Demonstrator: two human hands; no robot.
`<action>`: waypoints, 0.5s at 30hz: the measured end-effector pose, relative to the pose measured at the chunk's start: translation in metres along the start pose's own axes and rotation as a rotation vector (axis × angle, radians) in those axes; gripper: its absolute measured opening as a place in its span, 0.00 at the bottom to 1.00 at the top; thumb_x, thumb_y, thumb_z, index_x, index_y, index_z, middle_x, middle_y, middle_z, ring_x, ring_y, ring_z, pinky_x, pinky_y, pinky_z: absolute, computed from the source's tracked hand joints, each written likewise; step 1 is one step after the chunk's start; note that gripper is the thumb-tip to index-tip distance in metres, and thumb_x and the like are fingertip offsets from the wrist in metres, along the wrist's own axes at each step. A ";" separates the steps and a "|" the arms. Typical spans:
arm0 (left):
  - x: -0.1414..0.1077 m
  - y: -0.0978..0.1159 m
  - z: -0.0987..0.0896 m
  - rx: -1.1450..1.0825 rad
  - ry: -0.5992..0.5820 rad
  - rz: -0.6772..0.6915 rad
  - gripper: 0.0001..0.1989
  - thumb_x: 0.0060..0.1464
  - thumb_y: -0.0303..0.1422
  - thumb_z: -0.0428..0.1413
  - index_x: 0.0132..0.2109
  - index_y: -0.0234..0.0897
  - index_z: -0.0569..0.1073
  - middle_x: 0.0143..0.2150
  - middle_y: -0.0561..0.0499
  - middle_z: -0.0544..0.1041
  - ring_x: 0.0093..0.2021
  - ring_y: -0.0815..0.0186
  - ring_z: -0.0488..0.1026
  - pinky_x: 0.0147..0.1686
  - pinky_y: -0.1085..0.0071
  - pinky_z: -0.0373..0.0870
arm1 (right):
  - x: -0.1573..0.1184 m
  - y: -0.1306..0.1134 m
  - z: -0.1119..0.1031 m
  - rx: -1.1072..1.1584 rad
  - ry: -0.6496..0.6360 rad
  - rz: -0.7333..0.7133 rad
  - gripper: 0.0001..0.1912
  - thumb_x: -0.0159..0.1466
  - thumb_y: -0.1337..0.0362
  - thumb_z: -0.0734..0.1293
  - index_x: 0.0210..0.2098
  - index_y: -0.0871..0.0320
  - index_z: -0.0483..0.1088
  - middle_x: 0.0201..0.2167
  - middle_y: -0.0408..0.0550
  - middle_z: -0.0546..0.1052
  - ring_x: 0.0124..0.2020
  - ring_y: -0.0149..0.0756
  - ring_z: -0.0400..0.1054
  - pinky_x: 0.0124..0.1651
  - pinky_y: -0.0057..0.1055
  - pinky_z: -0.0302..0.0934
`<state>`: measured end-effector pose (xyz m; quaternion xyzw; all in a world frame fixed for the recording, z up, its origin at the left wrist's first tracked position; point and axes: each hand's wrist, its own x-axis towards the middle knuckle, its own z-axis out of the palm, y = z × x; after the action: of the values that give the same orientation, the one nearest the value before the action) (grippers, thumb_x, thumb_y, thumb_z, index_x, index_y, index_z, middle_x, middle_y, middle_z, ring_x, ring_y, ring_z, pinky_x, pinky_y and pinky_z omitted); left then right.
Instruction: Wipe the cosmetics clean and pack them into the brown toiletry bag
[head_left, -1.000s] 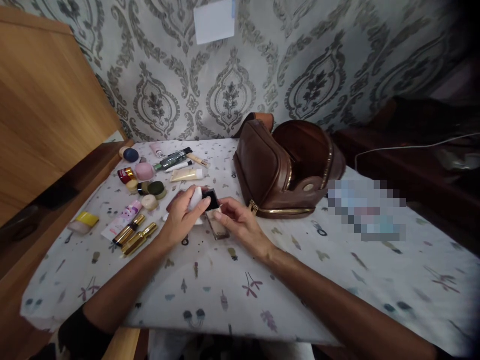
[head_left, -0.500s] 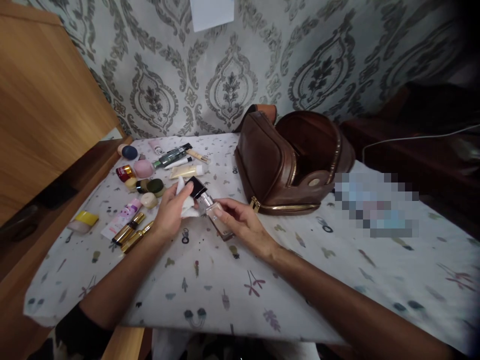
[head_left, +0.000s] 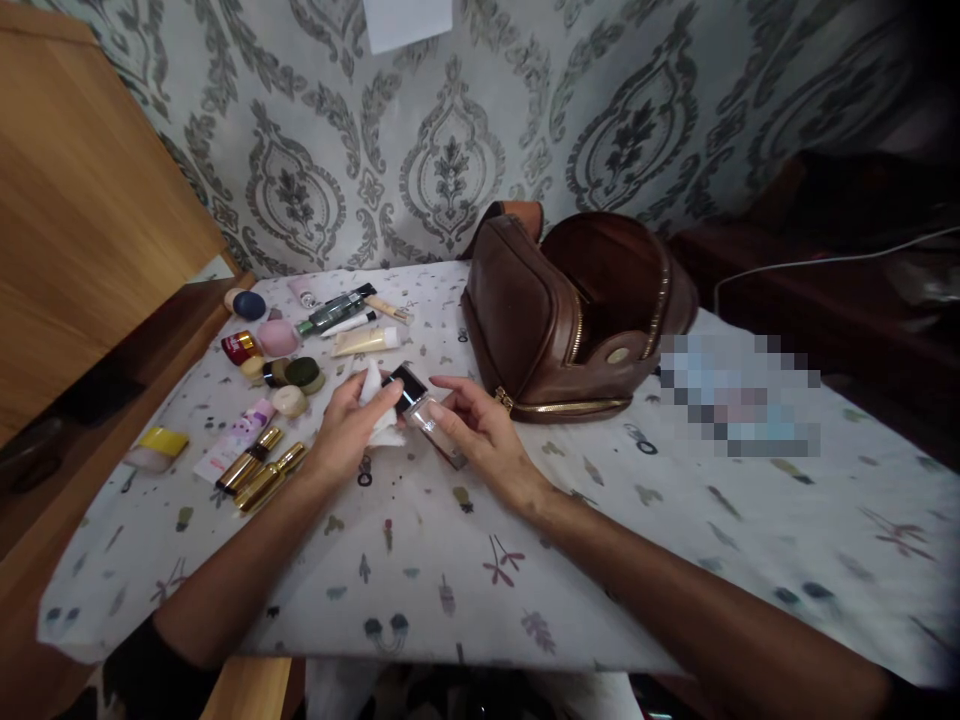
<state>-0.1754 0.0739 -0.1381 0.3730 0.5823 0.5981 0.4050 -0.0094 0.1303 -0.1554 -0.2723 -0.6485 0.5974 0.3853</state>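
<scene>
My left hand (head_left: pixel 351 418) is closed on a white tissue (head_left: pixel 381 405) and the black cap (head_left: pixel 406 388) of a small bottle. The clear glass bottle (head_left: pixel 436 428) is tilted, and my right hand (head_left: pixel 491 440) grips its body. The cap sits on the bottle's neck, which no longer shows. Both hands are above the patterned cloth, in front of the open brown bag (head_left: pixel 517 310). Left of my left hand lie a cream-coloured jar (head_left: pixel 289 401) and gold tubes (head_left: pixel 270 478).
Several cosmetics, among them a pale yellow tube (head_left: pixel 365 341) and a pink sponge (head_left: pixel 277 337), lie at the left of the cloth-covered table (head_left: pixel 420 610). A blurred-out item (head_left: pixel 739 395) lies right of the bag. A wooden panel (head_left: pixel 90 180) stands at the left.
The black cap has come down over the bottle's neck, which was bare before. The view has shifted slightly.
</scene>
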 end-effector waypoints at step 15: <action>0.006 -0.010 -0.007 0.170 0.049 0.167 0.23 0.58 0.51 0.57 0.51 0.38 0.75 0.35 0.49 0.78 0.32 0.63 0.77 0.31 0.68 0.76 | 0.008 -0.005 0.008 0.596 0.000 0.514 0.14 0.67 0.56 0.65 0.32 0.60 0.76 0.27 0.48 0.78 0.28 0.33 0.70 0.24 0.26 0.56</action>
<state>-0.1841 0.0763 -0.1488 0.4386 0.6075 0.5871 0.3065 -0.0200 0.1315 -0.1492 -0.3017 -0.3572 0.8366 0.2854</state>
